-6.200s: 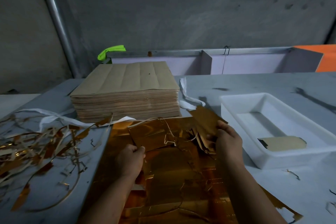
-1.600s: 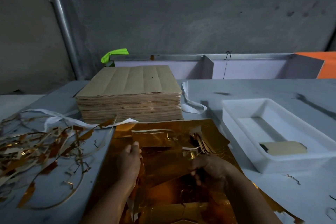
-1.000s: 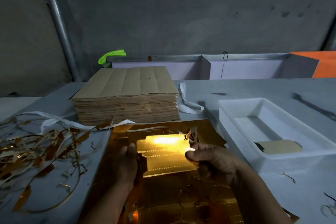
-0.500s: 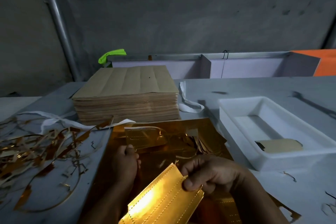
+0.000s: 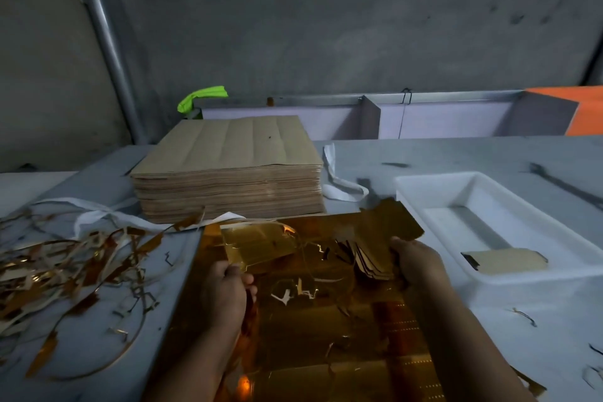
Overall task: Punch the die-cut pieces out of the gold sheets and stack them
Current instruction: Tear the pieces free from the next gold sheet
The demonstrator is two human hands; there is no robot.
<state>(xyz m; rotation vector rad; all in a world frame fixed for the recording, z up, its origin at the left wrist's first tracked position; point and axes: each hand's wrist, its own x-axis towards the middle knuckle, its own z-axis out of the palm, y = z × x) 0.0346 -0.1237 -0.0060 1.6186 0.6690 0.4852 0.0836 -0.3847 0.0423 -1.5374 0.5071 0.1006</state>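
Pinching gold sheet [image 5: 326, 320] edge with left hand [image 5: 225, 290], gripping stack of punched gold pieces [image 5: 372, 263] in right hand [image 5: 416, 263], above desk [image 5: 489, 320]

Our grey table [image 5: 456, 153] carries a brown stack [image 5: 228, 153] far left, gold sheets [image 5: 326, 320] near, a white tray [image 5: 434, 180] right, scrap strips [image 5: 65, 264] left.

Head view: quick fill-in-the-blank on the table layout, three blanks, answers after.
The white tray holds exactly ____ tan piece.
The pile of gold scrap strips lies to the person's ____.
The right hand grips a bundle of punched pieces above the ____ sheet.
Missing words: one; left; gold.
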